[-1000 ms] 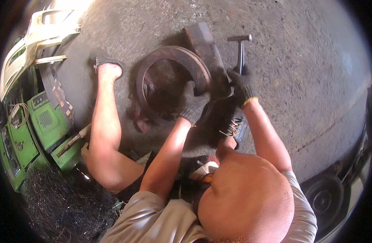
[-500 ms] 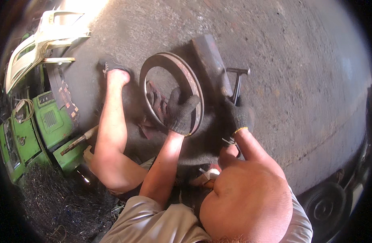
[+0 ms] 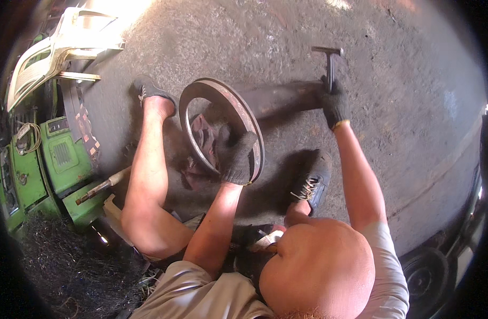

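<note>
My left hand (image 3: 239,162), in a dark knit glove, is closed around the near rim of a wide metal ring (image 3: 234,94). The ring stands tilted on edge, rusty along its outer face. A dark red rag (image 3: 203,135) shows through its opening. My right hand (image 3: 337,106), gloved as well, is wrapped around the handle of a hammer (image 3: 331,59), its head pointing away from me. A dark metal block (image 3: 286,100), smeared by motion, lies crosswise between ring and right hand. Its right end meets the right glove; whether the fingers grip it too is hidden.
My shod feet (image 3: 315,178) stand on either side of the ring on the rough, stained floor (image 3: 414,106). At left are a white plastic chair (image 3: 68,40), a green machine (image 3: 68,154) and a heap of metal shavings (image 3: 74,260). A black wheel (image 3: 427,274) sits lower right.
My right hand has moved up and right with the hammer. The metal block has swung from pointing away to lying crosswise. My left hand stays on the ring, which has shifted slightly.
</note>
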Tool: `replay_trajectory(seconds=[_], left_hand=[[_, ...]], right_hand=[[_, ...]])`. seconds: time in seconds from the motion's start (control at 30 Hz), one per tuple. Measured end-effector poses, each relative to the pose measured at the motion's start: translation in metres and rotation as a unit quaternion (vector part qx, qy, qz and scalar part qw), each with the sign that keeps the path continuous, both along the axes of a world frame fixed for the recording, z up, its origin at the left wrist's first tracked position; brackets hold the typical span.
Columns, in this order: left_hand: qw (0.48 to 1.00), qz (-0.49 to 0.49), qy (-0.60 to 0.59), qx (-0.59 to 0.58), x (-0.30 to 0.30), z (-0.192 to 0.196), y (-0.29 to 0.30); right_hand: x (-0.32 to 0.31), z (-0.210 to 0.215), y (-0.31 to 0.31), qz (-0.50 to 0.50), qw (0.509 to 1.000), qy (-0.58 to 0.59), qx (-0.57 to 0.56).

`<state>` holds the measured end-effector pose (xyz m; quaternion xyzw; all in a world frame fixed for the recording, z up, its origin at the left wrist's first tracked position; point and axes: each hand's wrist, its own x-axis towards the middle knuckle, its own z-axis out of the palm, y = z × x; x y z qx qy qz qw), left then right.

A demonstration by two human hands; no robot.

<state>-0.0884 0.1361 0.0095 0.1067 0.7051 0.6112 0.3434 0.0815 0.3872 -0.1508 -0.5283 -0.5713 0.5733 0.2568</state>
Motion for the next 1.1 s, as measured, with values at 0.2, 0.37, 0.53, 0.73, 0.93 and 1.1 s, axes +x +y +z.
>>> replay_trajectory(seconds=[0.2, 0.37, 0.53, 0.73, 0.93, 1.1], left_hand=[[0.983, -0.047, 0.122, -0.129, 0.021, -0.01, 0.01], [0.96, -0.131, 0.133, -0.208, 0.046, -0.044, 0.0], [0.952, -0.17, 0.146, -0.208, 0.063, -0.064, -0.014], [0.928, -0.202, 0.156, -0.27, 0.073, -0.059, -0.019], [0.874, -0.23, 0.255, -0.344, 0.076, -0.053, -0.025], [0.822, -0.365, 0.151, -0.41, 0.071, -0.073, -0.011]], right_hand=[[-0.053, -0.001, 0.014, 0.09, 0.975, -0.165, 0.121], [-0.047, 0.009, -0.021, 0.047, 0.969, -0.224, 0.091], [-0.023, 0.008, -0.037, -0.042, 0.994, -0.098, 0.013], [0.042, 0.055, -0.085, -0.091, 0.994, -0.061, -0.004], [0.092, 0.114, -0.147, -0.033, 0.997, -0.034, -0.067], [0.069, 0.126, -0.148, 0.128, 0.984, -0.122, -0.002]])
